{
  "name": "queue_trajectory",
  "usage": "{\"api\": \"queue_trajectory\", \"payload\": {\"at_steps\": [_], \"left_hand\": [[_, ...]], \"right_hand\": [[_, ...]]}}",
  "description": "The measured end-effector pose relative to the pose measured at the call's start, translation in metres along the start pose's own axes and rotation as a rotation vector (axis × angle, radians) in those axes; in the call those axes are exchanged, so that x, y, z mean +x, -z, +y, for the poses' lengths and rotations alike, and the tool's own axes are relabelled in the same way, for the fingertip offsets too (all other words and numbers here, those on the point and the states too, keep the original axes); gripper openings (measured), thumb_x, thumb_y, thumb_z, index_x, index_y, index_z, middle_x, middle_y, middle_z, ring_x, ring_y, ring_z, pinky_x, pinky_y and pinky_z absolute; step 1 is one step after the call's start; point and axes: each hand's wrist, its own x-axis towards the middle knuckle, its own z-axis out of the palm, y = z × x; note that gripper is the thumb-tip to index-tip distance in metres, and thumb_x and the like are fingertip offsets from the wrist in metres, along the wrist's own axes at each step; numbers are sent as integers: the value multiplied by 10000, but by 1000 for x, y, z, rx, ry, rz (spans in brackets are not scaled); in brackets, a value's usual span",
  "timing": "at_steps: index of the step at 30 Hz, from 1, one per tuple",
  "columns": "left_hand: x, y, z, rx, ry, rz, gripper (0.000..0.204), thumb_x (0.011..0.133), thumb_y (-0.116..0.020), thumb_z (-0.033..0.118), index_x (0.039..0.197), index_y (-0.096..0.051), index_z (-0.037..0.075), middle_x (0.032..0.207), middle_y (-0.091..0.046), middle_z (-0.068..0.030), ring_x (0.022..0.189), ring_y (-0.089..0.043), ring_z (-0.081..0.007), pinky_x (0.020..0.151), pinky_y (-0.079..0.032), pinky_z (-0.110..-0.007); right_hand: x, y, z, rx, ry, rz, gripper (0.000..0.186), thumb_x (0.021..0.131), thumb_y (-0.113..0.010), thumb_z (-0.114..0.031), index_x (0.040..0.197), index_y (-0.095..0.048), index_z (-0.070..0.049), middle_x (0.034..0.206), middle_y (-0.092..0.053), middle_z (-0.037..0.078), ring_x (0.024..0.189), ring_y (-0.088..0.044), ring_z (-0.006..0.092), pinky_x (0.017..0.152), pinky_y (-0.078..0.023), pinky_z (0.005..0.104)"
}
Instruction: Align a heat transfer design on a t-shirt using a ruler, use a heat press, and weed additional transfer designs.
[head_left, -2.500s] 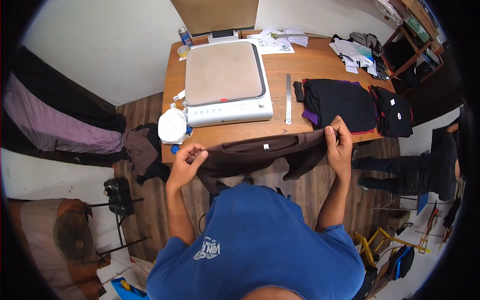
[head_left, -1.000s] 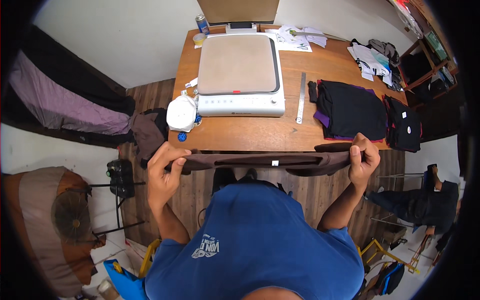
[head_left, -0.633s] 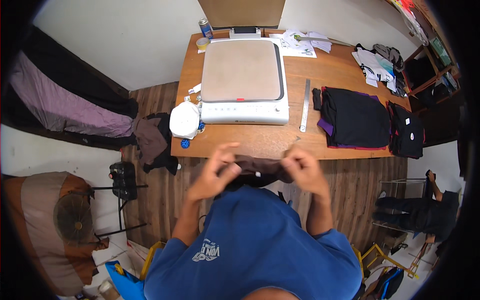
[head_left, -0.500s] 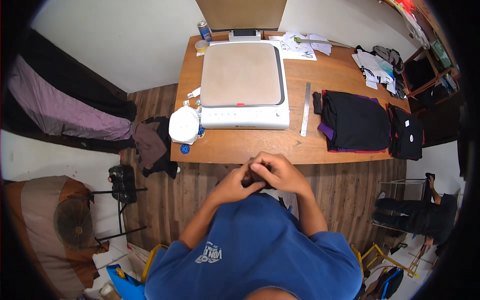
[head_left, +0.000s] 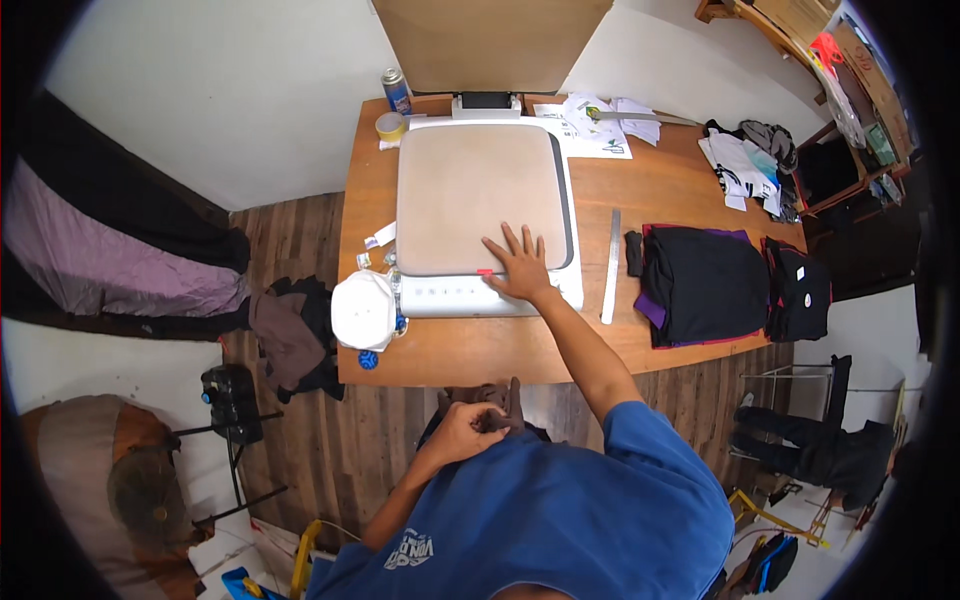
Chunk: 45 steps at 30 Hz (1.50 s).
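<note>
My right hand point(head_left: 516, 268), fingers spread, lies on the front part of the beige padded plate point(head_left: 470, 175) of a white heat press point(head_left: 430, 298). Its tan upper board point(head_left: 490, 35) stands raised behind. Below the table's front edge, close against my blue shirt, my left hand point(head_left: 462, 430) is closed on a bunched dark brown garment point(head_left: 505, 398). A white many-sided object point(head_left: 360, 310) sits at the press's left front corner, and a steel ruler point(head_left: 612, 265) lies to its right.
The wooden table point(head_left: 460, 355) holds folded dark clothes point(head_left: 700, 280), loose garments point(head_left: 740, 165), papers, tape and a spray can point(head_left: 395, 90). Draped cloth point(head_left: 120, 230) and a fan point(head_left: 140, 485) are at left. A co-worker point(head_left: 840, 460) is at right, near yellow metal frames point(head_left: 785, 525).
The brown garment, earlier stretched between both hands, has been gathered up. My right hand let go of it and moved forward onto the plate; my left hand holds it low.
</note>
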Motion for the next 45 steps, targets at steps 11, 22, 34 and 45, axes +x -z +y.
{"api": "queue_trajectory", "payload": {"at_steps": [11, 22, 34, 45], "left_hand": [[17, 25, -8, -27, -4, -135, 236, 852, -784, 92, 1031, -687, -27, 747, -689, -102, 633, -603, -86, 580, -483, -265], [16, 33, 3, -26, -18, -160, 225, 870, -772, 82, 1041, -681, -33, 792, -702, -109, 662, -611, -81, 596, -485, -259], [20, 33, 5, -37, -9, -142, 197, 866, -790, 91, 1008, -698, -10, 769, -699, -70, 630, -605, -77, 569, -472, -240], [25, 30, 11, -25, 48, -172, 199, 886, -759, 98, 1026, -684, -23, 765, -687, -90, 643, -588, -79, 589, -467, -261]], "right_hand": [[-51, -25, 15, -51, -49, 137, 729, 919, -605, -629, 1575, -364, -423, 1715, -153, 83, 1539, -143, 480, 1196, -93, 702], [-52, -13, 17, 21, -38, 94, 684, 932, -607, -602, 1555, -424, -388, 1711, -172, 86, 1540, -128, 492, 1193, -68, 709], [-65, -7, 28, -2, -2, 41, 606, 964, -596, -522, 1537, -456, -381, 1706, -202, 46, 1550, -136, 454, 1208, -88, 689], [-70, -14, 22, -15, -29, 106, 591, 960, -604, -520, 1522, -474, -390, 1695, -237, 56, 1535, -192, 459, 1191, -118, 711]]}}
